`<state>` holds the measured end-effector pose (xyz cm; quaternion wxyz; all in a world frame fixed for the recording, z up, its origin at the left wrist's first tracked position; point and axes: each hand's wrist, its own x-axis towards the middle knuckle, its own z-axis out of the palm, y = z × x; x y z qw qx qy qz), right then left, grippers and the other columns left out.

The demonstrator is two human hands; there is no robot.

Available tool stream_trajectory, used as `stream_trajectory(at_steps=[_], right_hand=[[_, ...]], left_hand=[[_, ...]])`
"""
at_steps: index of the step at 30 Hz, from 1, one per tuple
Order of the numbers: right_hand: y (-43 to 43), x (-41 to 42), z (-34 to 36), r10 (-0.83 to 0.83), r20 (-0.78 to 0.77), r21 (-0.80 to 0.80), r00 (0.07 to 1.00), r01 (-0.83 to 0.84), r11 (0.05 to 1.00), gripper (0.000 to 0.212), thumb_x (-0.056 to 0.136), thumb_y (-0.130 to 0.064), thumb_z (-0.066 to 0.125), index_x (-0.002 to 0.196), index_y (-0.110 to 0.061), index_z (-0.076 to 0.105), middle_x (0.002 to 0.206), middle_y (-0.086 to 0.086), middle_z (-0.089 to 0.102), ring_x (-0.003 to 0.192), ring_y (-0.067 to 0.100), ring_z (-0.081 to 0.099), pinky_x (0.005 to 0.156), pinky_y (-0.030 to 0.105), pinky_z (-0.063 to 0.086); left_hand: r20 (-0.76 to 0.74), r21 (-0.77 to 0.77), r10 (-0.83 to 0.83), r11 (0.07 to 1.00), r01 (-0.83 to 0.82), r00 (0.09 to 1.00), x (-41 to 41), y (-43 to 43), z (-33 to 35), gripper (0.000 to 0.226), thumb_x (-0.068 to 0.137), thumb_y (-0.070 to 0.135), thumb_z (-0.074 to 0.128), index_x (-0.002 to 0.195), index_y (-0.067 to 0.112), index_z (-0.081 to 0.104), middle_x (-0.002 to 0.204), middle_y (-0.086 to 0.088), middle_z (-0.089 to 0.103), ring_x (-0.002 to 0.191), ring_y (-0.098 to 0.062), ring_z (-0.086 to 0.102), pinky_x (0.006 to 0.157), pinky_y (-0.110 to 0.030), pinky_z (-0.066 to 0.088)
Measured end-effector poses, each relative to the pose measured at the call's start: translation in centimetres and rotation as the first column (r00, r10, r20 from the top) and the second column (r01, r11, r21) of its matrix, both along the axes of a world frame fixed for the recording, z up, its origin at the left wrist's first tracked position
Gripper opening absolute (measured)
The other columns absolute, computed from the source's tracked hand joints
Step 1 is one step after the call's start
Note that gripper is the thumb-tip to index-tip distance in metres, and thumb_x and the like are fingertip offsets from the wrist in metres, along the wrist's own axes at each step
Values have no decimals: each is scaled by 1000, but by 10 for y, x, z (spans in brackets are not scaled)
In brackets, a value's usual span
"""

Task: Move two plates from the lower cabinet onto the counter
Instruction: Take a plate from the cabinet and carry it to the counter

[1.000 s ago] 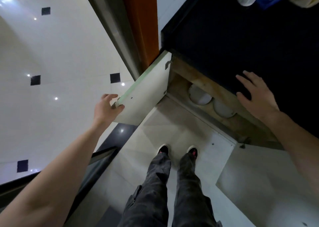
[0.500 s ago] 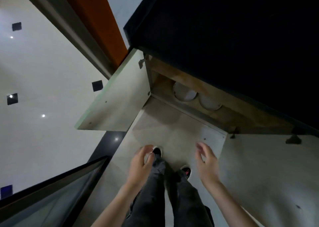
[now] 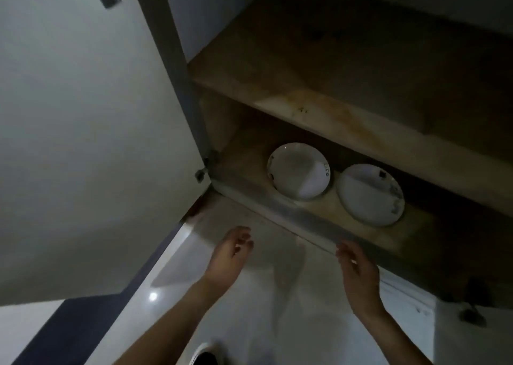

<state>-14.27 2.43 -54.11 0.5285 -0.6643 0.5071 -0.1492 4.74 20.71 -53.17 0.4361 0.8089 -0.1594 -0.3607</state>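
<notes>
Two white plates lie side by side on the bottom shelf of the open lower cabinet (image 3: pixel 305 217): the left plate (image 3: pixel 298 170) and the right plate (image 3: pixel 370 193). My left hand (image 3: pixel 229 256) hovers over the floor in front of the cabinet's base, fingers loosely apart, holding nothing. My right hand (image 3: pixel 358 270) is just in front of the cabinet's lower front edge, below the right plate, also with nothing in it. Neither hand touches a plate. The counter is out of view.
The cabinet door (image 3: pixel 91 142) stands open on the left, close beside my left hand. A bare wooden upper shelf (image 3: pixel 333 92) overhangs the plates. Pale tiled floor (image 3: pixel 263 309) lies below, with my shoe (image 3: pixel 205 356) at the bottom edge. A second door's hinge (image 3: pixel 472 313) shows at right.
My view has dropped low and close to the cabinet. Both hands have moved forward toward the cabinet's bottom shelf; a second ago the left held the door's edge and the right rested on the counter.
</notes>
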Motion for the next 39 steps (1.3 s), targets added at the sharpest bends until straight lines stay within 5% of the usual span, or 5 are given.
stream_trajectory(at_steps=[6,10,15,20,39], right_hand=[[-76,72,-98,54,179,-16,982,-52,999,18,99,-1,47,103,-12,61,88,10,61,85,25,59,72,20,53],[-109,113,-123,-115,236,313,965,36,949,28,101,-16,51,128,-19,42,90,22,66,75,33,67,59,33,59],[-126,138,-131,-169,345,535,923,-45,844,45,99,-13,54,139,-29,39,112,21,64,96,37,70,74,43,62],[-112,136,-118,-213,372,499,903,-1,867,60,93,8,45,146,-21,43,137,19,56,107,40,66,70,39,63],[145,-55,359,-372,0,617,928,293,731,62,85,5,64,135,-32,57,105,5,74,79,33,77,62,39,62]], left_hand=[[21,-198,40,980,-35,999,73,-104,-103,15,96,10,53,104,23,52,90,1,59,83,-15,58,74,-12,47],[-329,-304,78,935,-183,941,104,-157,-143,26,94,8,57,118,20,55,90,-7,60,82,-15,60,89,-39,53],[-413,-270,103,935,-230,905,126,-190,-164,47,90,2,61,134,15,49,120,-11,59,89,-17,60,52,-24,57],[-455,-304,105,915,-265,884,120,-175,-148,48,83,-5,65,127,14,58,120,-12,65,89,-18,66,56,-23,59],[-497,47,259,961,-273,828,-68,77,375,51,82,-13,57,126,12,60,96,-42,66,78,-39,67,80,-50,60]])
